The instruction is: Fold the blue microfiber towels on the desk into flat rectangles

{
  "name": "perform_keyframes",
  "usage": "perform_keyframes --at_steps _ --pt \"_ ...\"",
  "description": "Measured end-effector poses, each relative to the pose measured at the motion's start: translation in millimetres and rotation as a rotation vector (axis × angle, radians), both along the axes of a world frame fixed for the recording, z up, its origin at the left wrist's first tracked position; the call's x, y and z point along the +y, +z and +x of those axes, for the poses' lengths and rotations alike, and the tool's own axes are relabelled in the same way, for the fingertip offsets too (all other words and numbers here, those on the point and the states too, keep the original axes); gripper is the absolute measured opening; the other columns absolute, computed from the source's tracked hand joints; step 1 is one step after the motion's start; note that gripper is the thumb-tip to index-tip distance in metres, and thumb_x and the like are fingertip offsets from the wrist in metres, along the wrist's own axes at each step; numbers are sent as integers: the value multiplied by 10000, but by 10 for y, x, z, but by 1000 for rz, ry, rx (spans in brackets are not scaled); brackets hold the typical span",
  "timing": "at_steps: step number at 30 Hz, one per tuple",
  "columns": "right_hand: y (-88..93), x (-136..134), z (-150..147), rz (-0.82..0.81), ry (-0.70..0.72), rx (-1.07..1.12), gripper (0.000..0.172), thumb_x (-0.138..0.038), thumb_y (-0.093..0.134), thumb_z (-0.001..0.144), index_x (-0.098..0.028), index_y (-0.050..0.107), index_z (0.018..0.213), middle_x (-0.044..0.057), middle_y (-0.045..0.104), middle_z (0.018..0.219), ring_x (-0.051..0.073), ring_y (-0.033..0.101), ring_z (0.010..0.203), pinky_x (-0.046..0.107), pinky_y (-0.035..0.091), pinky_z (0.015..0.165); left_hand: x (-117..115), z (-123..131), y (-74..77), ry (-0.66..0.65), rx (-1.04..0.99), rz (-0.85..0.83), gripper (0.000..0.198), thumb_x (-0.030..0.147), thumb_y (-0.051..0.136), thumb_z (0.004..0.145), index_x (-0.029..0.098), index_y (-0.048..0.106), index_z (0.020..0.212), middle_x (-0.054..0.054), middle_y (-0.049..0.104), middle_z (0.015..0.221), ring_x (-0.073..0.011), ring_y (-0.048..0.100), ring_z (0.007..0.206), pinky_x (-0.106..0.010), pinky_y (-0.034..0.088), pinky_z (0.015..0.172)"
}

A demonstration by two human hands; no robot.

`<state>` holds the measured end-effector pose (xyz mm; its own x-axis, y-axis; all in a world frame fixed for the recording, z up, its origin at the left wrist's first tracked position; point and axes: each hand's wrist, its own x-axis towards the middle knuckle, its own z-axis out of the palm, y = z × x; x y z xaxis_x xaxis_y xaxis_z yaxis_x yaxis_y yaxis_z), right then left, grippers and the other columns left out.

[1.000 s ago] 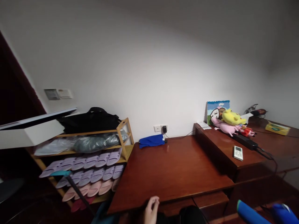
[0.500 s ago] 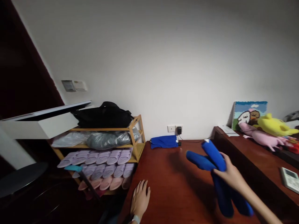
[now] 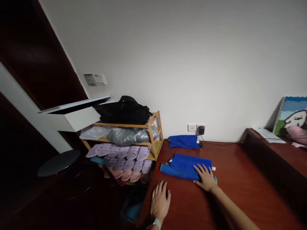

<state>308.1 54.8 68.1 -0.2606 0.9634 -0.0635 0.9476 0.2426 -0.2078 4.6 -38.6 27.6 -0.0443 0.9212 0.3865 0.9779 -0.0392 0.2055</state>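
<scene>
Folded or rolled blue cloths (image 3: 184, 162) lie together on the reddish-brown table (image 3: 236, 179), with white tags at their ends. A rolled blue cloth with green edging (image 3: 176, 172) is along their near side. My right hand (image 3: 205, 177) rests on the right part of these cloths, fingers spread and pressing lightly from above. My left hand (image 3: 160, 199) lies flat at the table's left edge, apart from the cloths. Another folded blue cloth (image 3: 183, 141) sits farther back by the wall.
Left of the table stands a wooden rack (image 3: 157, 150) with purple slippers (image 3: 143, 152), plastic-wrapped bundles (image 3: 126, 135) and a black bag (image 3: 123, 111) on top. A black plug (image 3: 201, 130) with a cable is in the wall socket. A raised ledge (image 3: 271, 153) bounds the right side.
My right hand has moved left and set the blue cloths down on the table; its fingers have opened. The view has turned right. My left hand still rests at the table edge.
</scene>
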Motion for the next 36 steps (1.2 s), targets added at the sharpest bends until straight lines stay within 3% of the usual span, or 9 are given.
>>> perform_keyframes --at_steps 7,12,19,27,32,36 --pt "-90 340 -21 96 0 -75 941 -786 528 813 -429 181 1611 44 73 1733 447 9 1563 726 -6 1182 -8 0 -27 9 23 18 433 253 459 967 229 637 1362 -70 637 1435 -260 534 1354 -460 429 1138" --pt "-123 701 -177 61 25 -85 848 -786 465 862 -454 211 1600 70 179 1720 457 126 1550 722 68 1171 5 -40 -118 6 72 59 450 256 465 962 233 624 1382 -63 638 1441 -258 548 1346 -441 468 1100" --pt "-153 1060 -483 165 -40 -76 697 -690 408 947 -467 256 1589 70 329 1670 397 266 1515 657 94 1187 19 -70 -203 15 118 98 448 262 488 951 252 629 1377 -47 639 1439 -255 557 1335 -425 473 1092" --pt "-115 1114 -511 170 -47 -58 642 -628 381 971 -449 303 1583 74 409 1619 372 317 1478 644 98 1186 11 -46 -112 10 106 52 457 265 467 967 248 610 1401 -48 623 1461 -251 543 1351 -422 477 1088" --pt "5 1159 -456 62 12 -120 702 -651 414 933 -434 291 1590 99 367 1643 411 304 1484 699 99 1161 1 -42 -115 22 104 52 461 255 485 951 252 619 1392 -43 625 1460 -254 545 1348 -422 472 1093" --pt "150 1252 -570 36 90 -141 962 -687 654 752 -393 298 1596 110 242 1699 486 157 1527 733 0 1157 -7 -43 -134 25 105 50 467 250 488 947 256 619 1395 -41 621 1466 -254 540 1355 -428 465 1100"
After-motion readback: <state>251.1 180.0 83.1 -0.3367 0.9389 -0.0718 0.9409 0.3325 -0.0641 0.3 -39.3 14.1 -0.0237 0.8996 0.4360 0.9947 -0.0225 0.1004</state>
